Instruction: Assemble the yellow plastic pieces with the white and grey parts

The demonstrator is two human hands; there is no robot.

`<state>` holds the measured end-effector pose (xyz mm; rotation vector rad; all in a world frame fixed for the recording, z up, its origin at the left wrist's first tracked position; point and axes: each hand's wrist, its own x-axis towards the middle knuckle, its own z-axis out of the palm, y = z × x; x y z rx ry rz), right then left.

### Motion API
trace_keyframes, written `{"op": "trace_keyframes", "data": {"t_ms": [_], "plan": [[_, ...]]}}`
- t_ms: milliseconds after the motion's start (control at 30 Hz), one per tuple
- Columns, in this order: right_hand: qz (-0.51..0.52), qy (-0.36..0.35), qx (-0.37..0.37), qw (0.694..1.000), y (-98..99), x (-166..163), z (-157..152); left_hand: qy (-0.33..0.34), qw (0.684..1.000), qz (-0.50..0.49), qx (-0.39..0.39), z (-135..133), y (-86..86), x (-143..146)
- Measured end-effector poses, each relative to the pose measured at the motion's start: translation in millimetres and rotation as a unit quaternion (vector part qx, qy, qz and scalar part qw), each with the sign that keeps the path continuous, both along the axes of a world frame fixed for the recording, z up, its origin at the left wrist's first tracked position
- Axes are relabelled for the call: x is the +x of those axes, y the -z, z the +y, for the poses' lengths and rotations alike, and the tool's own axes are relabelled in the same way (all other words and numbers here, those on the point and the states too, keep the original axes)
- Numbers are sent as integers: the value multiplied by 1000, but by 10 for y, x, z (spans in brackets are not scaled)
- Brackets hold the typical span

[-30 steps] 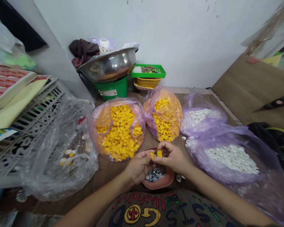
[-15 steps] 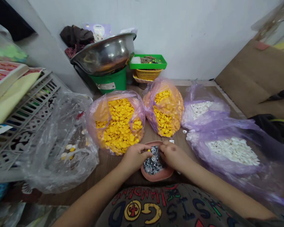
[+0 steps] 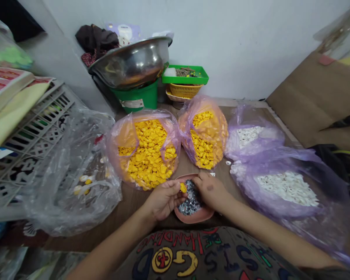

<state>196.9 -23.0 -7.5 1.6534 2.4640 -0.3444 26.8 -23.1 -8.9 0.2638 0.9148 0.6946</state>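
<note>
A person's left hand (image 3: 162,199) pinches a small yellow piece (image 3: 183,188) between thumb and forefinger, the gap no wider than the piece itself, at the ten o'clock edge of a pink bowl (image 3: 194,220) on a brown surface. The other left fingers curl beneath, near the rim. The right hand (image 3: 213,189) reaches in from three o'clock, palm down, its bent fingertips dipping into the bowl's one o'clock side among small gray and clear bits (image 3: 189,204); the fingertips are largely hidden, and whether they grip anything cannot be told.

Around the bowl, a pinkish plastic bag (image 3: 125,134) heaped with yellow pieces sits between ten and eleven o'clock, and a second pinkish bag (image 3: 217,138), also filled with yellow pieces, stands at twelve. Lilac bags of white pieces lie on the other side, a smaller bag (image 3: 265,139) between one and two o'clock and a larger bag (image 3: 299,160) near three. A clear plastic bag (image 3: 54,186) with a few white and yellow pieces spreads toward nine. A tilted metal basin (image 3: 134,64) rests atop a green bucket (image 3: 147,95) at eleven.
</note>
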Motion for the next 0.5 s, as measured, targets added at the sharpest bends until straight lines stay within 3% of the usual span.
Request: {"op": "trace_keyframes", "data": {"t_ms": [133, 333, 500], "plan": [[21, 1, 10, 1000, 80, -10, 75, -15, 999, 28, 20, -5, 71, 26], [46, 16, 34, 998, 138, -41, 460, -83, 992, 59, 81, 282, 70, 97], [78, 9, 45, 996, 129, -38, 559, -90, 994, 33, 48, 326, 28, 80]]}}
